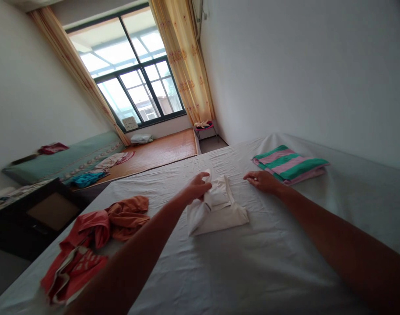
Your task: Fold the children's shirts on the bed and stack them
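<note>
A partly folded white garment [223, 214] lies on the pale sheet in front of me. My left hand [197, 187] is closed on its upper left edge, where a strip of the cloth rises between thumb and fingers. Apart from the garment, to its right, my right hand [261, 181] hovers low over the sheet with loosely bent fingers and nothing visible in them. Just beyond that hand is a folded green-and-pink striped cloth [290, 162].
Rumpled red clothing [78, 258] and an orange-brown garment [129, 216] lie on the left of the sheet-covered bed [173, 271]. A dark cabinet [39, 218] stands beside it. Past the bed are a brown mat [167, 151] and a chair [205, 127]; a wall rises at right.
</note>
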Tool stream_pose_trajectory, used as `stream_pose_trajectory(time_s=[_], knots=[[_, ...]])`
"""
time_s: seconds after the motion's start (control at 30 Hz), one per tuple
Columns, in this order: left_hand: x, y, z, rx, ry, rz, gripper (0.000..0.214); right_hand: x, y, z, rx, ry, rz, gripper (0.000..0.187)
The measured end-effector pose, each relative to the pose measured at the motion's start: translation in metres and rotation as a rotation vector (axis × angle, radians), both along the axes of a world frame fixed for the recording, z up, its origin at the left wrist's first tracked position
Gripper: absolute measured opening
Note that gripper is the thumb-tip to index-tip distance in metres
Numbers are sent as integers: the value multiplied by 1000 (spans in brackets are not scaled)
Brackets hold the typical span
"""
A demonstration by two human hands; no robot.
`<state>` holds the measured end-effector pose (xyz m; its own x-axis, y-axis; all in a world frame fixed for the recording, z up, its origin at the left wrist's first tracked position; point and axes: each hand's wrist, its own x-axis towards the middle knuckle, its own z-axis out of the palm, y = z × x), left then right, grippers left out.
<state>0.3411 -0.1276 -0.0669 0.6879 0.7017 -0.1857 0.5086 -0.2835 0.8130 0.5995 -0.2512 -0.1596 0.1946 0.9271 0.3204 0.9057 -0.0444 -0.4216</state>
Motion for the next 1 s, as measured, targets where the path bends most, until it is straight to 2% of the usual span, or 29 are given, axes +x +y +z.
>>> stream_pose_trajectory(time_s=[0.17, 0.23, 0.33, 0.4, 0.5, 0.6, 0.67, 0.77, 0.87, 1.0], knots=[[37, -16, -51, 69, -3, -101, 56, 6, -1, -2, -9, 15, 15, 30], [44, -21, -62, 43, -12, -135, 61, 7, 0, -3, -9, 7, 17, 30], [42, -20, -60, -54, -133, -147, 62, 7, 0, -2, -1, 13, 5, 28], [33, -9, -50, -2, -284, -90, 52, 0, -1, 5, 56, 13, -24, 30], [10, 15, -40, 280, -397, -39, 38, -31, -2, 22, 235, 32, -11, 36], [-13, 35, -49, 622, -247, -223, 34, -84, -5, 34, 313, 62, 226, 38], [-23, 43, -63, 763, -78, -385, 37, -119, -8, 33, 227, -15, 439, 39], [-29, 52, -85, 793, 140, -486, 45, -148, -10, 19, 41, -154, 563, 47], [-32, 57, -98, 776, 217, -431, 50, -145, -8, 4, -104, -206, 506, 62], [-36, 54, -106, 828, 181, -303, 49, -121, 2, -7, -202, -208, 292, 67]])
